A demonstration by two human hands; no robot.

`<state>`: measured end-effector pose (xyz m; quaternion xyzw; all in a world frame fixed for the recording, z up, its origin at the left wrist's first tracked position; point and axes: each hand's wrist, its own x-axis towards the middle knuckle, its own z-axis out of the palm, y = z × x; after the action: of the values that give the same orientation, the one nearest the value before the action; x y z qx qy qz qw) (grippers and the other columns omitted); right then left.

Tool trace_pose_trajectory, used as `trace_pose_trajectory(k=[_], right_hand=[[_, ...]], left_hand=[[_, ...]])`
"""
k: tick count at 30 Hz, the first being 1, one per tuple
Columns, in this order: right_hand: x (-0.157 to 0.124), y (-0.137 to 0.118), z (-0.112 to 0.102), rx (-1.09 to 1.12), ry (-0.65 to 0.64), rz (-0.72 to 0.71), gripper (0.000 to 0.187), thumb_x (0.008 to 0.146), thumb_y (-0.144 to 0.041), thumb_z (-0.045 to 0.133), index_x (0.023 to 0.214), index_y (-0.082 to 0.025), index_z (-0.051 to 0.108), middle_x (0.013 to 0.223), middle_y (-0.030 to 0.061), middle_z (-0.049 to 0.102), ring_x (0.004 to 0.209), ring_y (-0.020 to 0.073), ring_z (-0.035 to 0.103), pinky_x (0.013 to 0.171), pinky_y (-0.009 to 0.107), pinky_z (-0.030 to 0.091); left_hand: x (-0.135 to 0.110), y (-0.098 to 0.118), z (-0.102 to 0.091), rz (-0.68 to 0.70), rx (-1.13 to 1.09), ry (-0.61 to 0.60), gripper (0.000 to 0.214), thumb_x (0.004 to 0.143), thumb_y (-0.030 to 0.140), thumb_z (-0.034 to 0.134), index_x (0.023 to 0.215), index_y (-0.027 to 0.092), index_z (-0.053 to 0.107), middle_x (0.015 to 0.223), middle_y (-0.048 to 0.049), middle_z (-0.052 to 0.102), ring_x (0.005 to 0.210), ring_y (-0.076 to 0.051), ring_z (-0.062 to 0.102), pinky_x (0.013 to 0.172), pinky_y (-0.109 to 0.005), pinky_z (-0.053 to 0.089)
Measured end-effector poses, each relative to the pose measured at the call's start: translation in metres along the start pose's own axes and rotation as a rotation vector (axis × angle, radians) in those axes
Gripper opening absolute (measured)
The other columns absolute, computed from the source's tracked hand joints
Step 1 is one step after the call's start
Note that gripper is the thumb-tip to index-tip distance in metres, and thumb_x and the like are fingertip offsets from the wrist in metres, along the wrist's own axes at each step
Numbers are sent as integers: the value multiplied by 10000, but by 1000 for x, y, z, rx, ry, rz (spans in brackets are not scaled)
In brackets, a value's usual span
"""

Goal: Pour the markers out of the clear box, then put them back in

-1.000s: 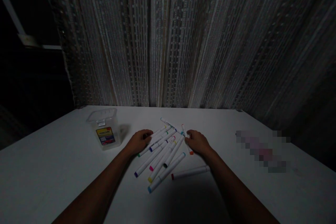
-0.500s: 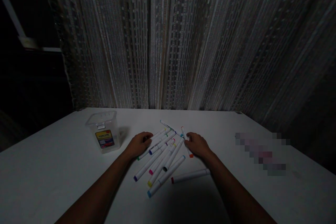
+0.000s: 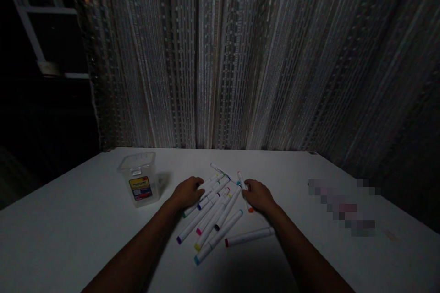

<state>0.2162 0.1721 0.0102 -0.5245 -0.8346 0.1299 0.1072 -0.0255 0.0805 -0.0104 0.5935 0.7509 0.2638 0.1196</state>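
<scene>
A loose pile of white markers (image 3: 208,214) with coloured ends lies on the white table in front of me. At its left edge is my left hand (image 3: 188,192), fingers curved, a gap showing between thumb and forefinger, the thumb against the markers. My right hand (image 3: 259,194) rests at the right side, thumb and fingertips touching an orange-ended marker (image 3: 248,202) but not closed round it. A red-ended marker (image 3: 249,236) lies apart, nearer me, its right end by my right forearm. Nearest me in the pile is a light-blue-ended marker (image 3: 218,238).
A clear plastic tub (image 3: 153,187) with a yellow and blue label stands upright on the table (image 3: 85,219) at left. A pixelated patch (image 3: 343,208) hides something at right. A striped curtain (image 3: 206,55) hangs behind the table's far edge.
The whole view has shifted, so the table and everything on it sit slightly lower in the picture. Both hands keep about the same place at the markers.
</scene>
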Motion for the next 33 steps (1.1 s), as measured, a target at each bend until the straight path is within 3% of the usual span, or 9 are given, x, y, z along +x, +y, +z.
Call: trace_pose_trajectory(k=[6,12,17,24,33], right_hand=[[-1,0,-1,1,-16,-6,391,826,-276,512,1191,-160,595,1008,91,695,915,210,631,715,267,396],[-2,-2,-3,9,-29,-20,413,820,-261,511,1211,-149,579,1025,96,689,923,205,624,717,260,395],[-4,-5,-3,43,-37,-56,480,799,-231,524,1264,-114,541,1041,110,681,915,197,620,725,252,398],[-3,-5,-4,16,-26,-47,449,784,-194,532,1231,-158,558,953,75,693,873,188,620,709,246,389],[-4,-5,-5,30,-46,-52,425,795,-223,538,1212,-148,570,919,69,692,805,177,619,648,241,372]], left_hand=[[-5,-9,5,11,-66,0,423,764,338,549,1145,171,627,1102,-103,669,941,-230,621,832,-320,451],[-4,-26,11,63,-236,21,396,739,319,536,1057,123,666,996,-110,693,869,-237,626,808,-343,464],[-2,-24,9,96,-228,-6,345,728,224,499,1000,127,688,955,-92,706,859,-218,633,786,-310,461],[-5,-22,0,103,-201,-9,287,650,168,532,863,158,725,785,-36,714,744,-201,631,694,-278,463],[-5,-23,-2,16,-142,35,292,655,226,568,888,174,736,796,-54,729,755,-222,650,683,-291,455]])
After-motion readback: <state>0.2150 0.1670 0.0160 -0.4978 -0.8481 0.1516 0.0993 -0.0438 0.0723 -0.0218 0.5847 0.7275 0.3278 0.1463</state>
